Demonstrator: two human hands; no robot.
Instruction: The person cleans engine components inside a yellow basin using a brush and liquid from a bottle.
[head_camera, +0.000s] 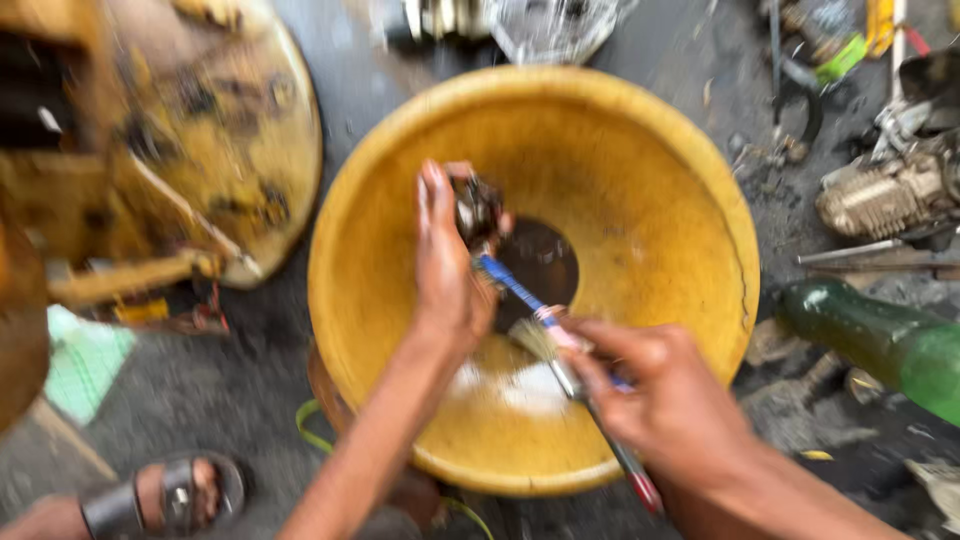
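At the far left of the frame a grimy yellow machine body (150, 150) fills the upper corner, with a sandalled foot (170, 495) at the lower left edge. Centre frame sits a wide yellow basin (650, 200) with dark liquid pooled at its bottom. Over it the left hand (445, 265) is clenched around a small dark metal part (478, 208), held just above the pool. The right hand (665, 390), lower centre-right, grips brushes, one with a blue handle (510, 283) reaching to the part, one with a red tip (640, 485).

Judged from here, the wet part could slip from the fingers and splash dark liquid over the rim; hard scrubbing could also flick grime outward.

At right lies a green bottle (880, 340) on its side, no label readable, and above it a finned engine piece (880, 200). No signs or packages can be made out.
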